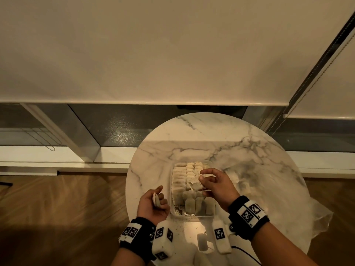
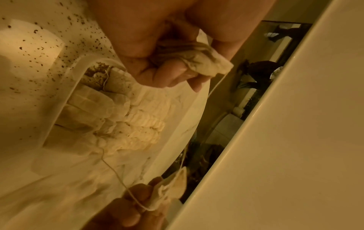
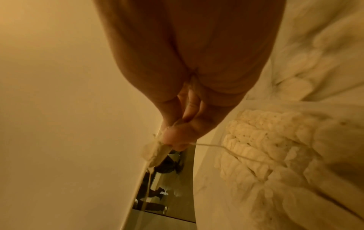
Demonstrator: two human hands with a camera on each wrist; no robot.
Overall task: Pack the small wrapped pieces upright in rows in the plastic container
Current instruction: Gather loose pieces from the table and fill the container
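Note:
A clear plastic container (image 1: 173, 212) sits on the round marble table (image 1: 240, 150), packed with rows of upright tea bags (image 1: 180, 175). My left hand (image 1: 153, 204) hovers just left of the container with its fingers curled round a tea bag (image 1: 157, 201), which shows crumpled in the fist as the held tea bag (image 2: 204, 65). My right hand (image 1: 215, 183) is over the container's right side and pinches another tea bag (image 1: 196, 186) by its string; in the right wrist view that pinched bag (image 3: 155, 151) hangs below the fingertips (image 3: 173, 137), string trailing toward the rows (image 3: 256, 140).
A loose tea bag (image 1: 202, 242) lies on the near part of the table between my wrists. Tea crumbs (image 2: 39, 46) speckle the marble beside the container. A crumpled clear plastic bag (image 1: 317, 217) spreads on the right. Window sill and blind stand beyond the table.

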